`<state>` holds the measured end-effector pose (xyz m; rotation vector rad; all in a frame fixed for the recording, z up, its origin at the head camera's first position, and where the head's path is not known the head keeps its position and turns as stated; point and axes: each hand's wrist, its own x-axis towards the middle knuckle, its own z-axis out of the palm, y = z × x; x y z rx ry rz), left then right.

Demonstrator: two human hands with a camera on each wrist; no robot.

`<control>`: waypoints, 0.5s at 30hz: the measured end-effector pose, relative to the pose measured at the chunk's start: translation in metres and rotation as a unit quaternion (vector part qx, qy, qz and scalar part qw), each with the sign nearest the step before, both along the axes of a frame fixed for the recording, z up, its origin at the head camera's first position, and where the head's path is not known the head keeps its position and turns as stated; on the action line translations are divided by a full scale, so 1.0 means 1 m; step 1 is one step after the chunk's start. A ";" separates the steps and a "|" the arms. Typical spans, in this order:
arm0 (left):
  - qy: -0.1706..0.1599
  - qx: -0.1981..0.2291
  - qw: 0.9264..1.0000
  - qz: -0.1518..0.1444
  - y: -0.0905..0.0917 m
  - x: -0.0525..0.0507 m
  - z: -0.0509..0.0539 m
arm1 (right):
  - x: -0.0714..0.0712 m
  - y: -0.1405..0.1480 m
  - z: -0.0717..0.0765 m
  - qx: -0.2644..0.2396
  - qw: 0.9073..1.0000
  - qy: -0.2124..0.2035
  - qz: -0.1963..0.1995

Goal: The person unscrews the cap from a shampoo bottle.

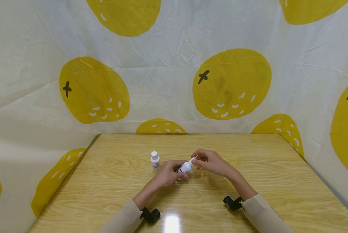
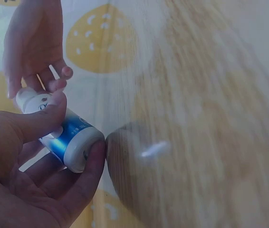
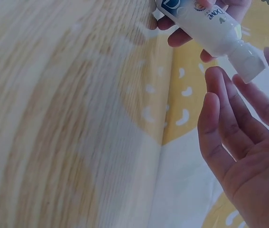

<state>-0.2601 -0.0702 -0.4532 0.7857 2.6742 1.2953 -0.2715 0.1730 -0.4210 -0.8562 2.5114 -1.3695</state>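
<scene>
A small white Dove bottle [image 3: 206, 31] with a blue label band is held tilted in my left hand [image 1: 168, 174]. In the left wrist view, the left thumb [image 2: 44, 118] lies along its side and the fingers wrap beneath its base. My right hand [image 1: 211, 162] is at the white cap [image 3: 246, 61]. In the right wrist view its fingers are spread and gently bent, one fingertip at the cap's edge, with the thumb apart from the cap. A second white bottle [image 1: 155, 163] stands upright on the table, just left of my left hand.
The wooden table [image 1: 118, 194] reaches back to a pale curtain [image 1: 162, 90] printed with yellow fruit, which also hangs along both sides. Black wrist devices [image 1: 150, 215] sit on both sleeves. Light reflects off the table's front.
</scene>
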 end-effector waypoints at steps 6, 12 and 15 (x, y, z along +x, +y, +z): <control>0.000 -0.002 1.000 0.003 0.000 0.000 0.000 | -0.001 0.001 -0.002 0.001 1.000 0.001 -0.005; -0.003 -0.002 1.000 0.006 0.001 0.000 -0.001 | 0.000 0.000 0.000 -0.005 1.000 0.000 0.003; -0.004 -0.002 1.000 0.006 0.001 0.000 -0.001 | 0.000 -0.001 -0.001 -0.008 1.000 0.000 0.010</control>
